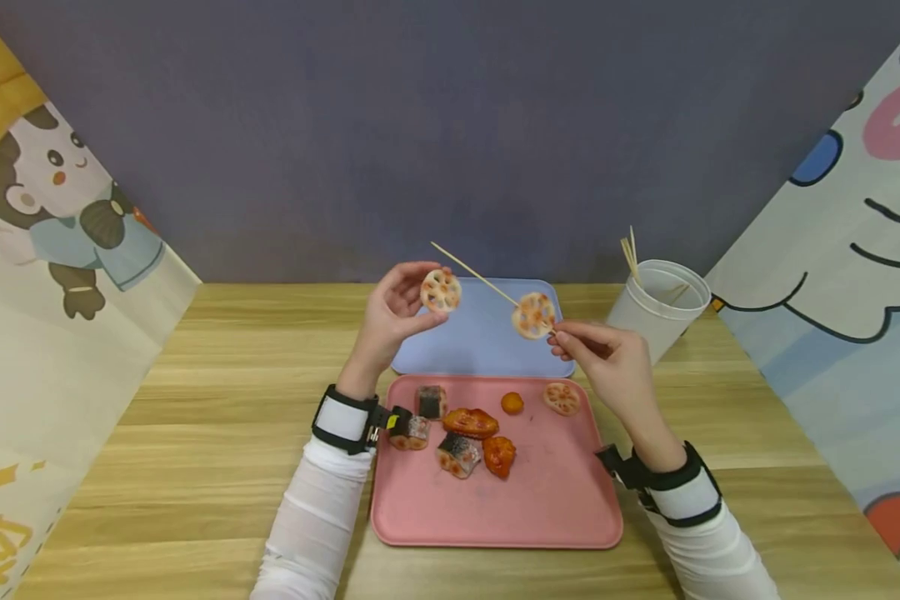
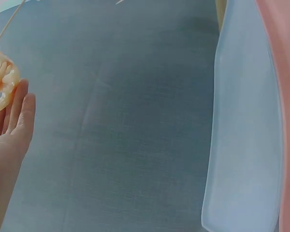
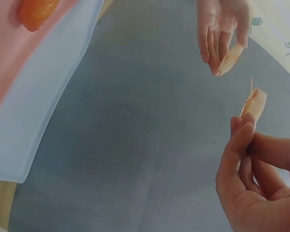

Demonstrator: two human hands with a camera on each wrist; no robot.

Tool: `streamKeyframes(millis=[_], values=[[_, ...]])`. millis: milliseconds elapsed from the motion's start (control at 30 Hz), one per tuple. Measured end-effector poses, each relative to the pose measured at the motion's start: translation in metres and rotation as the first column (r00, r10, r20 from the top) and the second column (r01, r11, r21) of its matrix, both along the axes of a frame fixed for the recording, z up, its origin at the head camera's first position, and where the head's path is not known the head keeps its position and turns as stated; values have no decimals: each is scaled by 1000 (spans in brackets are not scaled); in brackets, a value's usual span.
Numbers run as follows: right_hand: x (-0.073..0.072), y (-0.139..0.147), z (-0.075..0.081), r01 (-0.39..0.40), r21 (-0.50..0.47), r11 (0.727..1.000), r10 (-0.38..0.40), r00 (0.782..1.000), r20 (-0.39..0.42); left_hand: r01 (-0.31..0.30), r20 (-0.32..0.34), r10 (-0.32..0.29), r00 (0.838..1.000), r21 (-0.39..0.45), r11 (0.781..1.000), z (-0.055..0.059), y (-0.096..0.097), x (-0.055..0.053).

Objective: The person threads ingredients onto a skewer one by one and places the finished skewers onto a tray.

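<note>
My left hand point(image 1: 397, 312) holds a round lotus root slice point(image 1: 441, 291) upright by its edge, between thumb and fingers, over the blue tray. In my right hand point(image 1: 607, 358) the thumb and fingers pinch the lower end of a wooden skewer point(image 1: 474, 272). A second lotus root slice point(image 1: 533, 316) is threaded on this skewer, close to the pinching fingertips. The skewer's free end slants up and to the left, above the slice in my left hand. In the right wrist view both slices, the skewered one point(image 3: 254, 103) and the other point(image 3: 230, 60), appear nearly edge-on.
A pink tray point(image 1: 532, 508) bears a third lotus root slice point(image 1: 562, 398), a small orange ball point(image 1: 512, 403), glazed pieces point(image 1: 471, 423) and several dark-skinned chunks point(image 1: 458, 455). Behind it lies the blue tray point(image 1: 457, 346). At right stands a white cup point(image 1: 648, 321) with skewers point(image 1: 631, 257).
</note>
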State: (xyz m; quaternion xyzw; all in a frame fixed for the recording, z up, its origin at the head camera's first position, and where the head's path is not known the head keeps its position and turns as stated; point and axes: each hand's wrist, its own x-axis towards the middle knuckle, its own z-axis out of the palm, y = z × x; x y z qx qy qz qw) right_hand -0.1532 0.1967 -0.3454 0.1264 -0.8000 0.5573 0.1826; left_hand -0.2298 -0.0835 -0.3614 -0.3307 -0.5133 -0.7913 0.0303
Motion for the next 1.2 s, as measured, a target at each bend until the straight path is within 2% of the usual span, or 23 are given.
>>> streamKeyframes(millis=[100, 233, 433, 667, 967, 1200], values=[[4, 2, 2, 7, -5, 1000, -7, 1000, -5, -7, 11, 6, 1000, 93, 996, 2, -1, 0], [11, 3, 4, 8, 7, 1000, -8, 1000, -13, -15, 17, 12, 1000, 203, 979, 5, -3, 1], [21, 2, 9, -8, 70, 998, 10, 1000, -24, 3, -1, -3, 1000, 304, 953, 13, -5, 3], [26, 0, 12, -40, 58, 998, 41, 999, -15, 11, 23, -21, 1000, 380, 925, 18, -6, 5], [28, 0, 12, -26, 105, 994, 28, 999, -23, 5, 30, -22, 999, 469, 883, 21, -5, 7], [28, -2, 12, -34, 114, 993, 36, 999, -12, 8, 26, -24, 999, 481, 877, 22, -3, 8]])
